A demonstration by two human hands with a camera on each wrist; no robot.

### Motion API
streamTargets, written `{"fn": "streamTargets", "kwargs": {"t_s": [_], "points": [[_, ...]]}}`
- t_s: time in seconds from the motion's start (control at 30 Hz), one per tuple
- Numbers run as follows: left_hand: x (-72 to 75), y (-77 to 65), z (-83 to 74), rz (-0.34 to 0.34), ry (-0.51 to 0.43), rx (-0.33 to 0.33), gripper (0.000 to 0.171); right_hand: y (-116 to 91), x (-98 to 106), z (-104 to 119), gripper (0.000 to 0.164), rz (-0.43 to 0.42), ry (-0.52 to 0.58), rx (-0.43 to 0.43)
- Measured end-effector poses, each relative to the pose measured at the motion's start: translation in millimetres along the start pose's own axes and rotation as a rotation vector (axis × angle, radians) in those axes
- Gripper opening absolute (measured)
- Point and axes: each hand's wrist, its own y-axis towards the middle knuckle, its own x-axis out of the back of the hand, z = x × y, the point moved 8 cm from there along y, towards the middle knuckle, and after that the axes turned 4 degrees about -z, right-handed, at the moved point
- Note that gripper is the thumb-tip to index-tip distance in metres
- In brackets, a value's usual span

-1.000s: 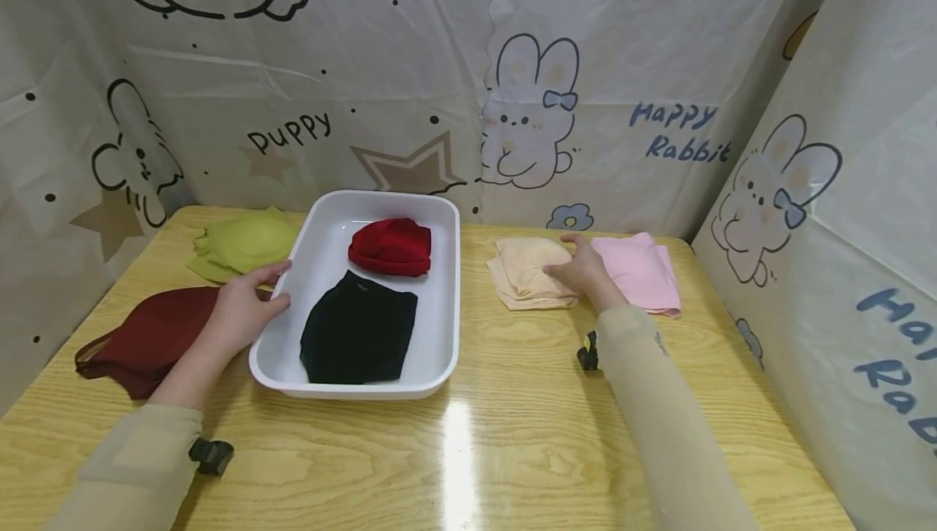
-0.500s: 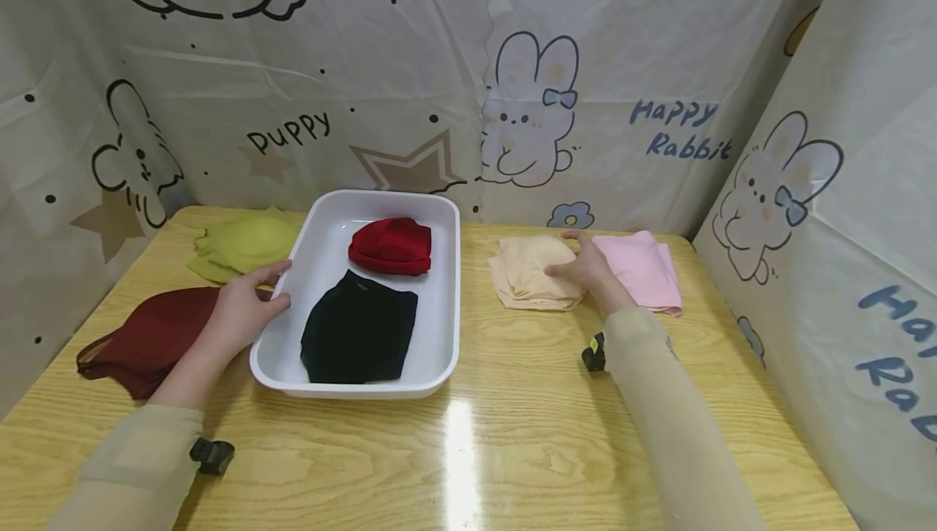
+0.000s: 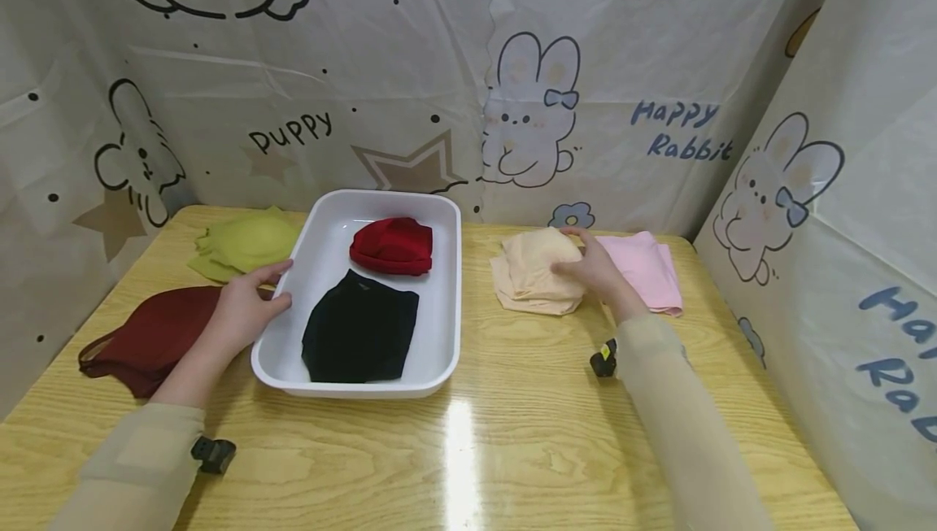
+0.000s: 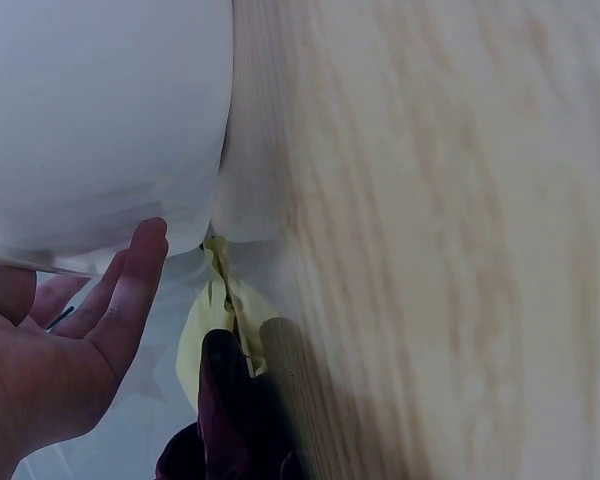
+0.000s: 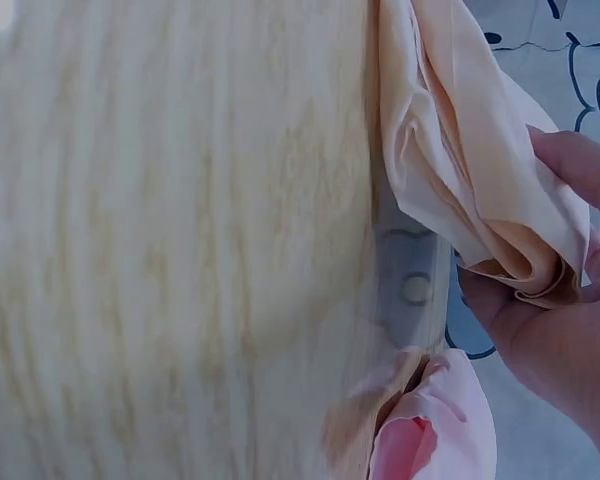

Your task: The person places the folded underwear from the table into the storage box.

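Beige folded cloth (image 3: 536, 273) lies on the wooden table (image 3: 512, 433) between the white tray (image 3: 448, 303) and the pink cloth (image 3: 644, 269), its right edge pinched in the curled fingers of the right hand (image 3: 594, 271), far nearer than the left hand (image 3: 241, 310). That hand rests with relaxed, straight fingers against the tray's left rim. Only the right wrist view shows the gathered folds (image 5: 500, 235) caught between thumb and fingers; the head view hides them.

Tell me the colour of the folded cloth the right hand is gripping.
Pale peach-beige cloth, gripped by the right hand; the head view shows it best.
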Motion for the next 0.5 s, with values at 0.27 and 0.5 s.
{"fn": "streamTargets", "kwargs": {"t_s": [0.27, 0.5], "points": [[0.2, -1.1, -1.2, -0.001, -0.004, 0.000, 0.052, -7, 4, 10, 0.074, -0.032, 0.000, 0.038], [-0.5, -0.3, 0.1, 0.014, 0.002, 0.023, 0.053, -15, 8, 22, 0.073, -0.058, 0.042, 0.075]]}}
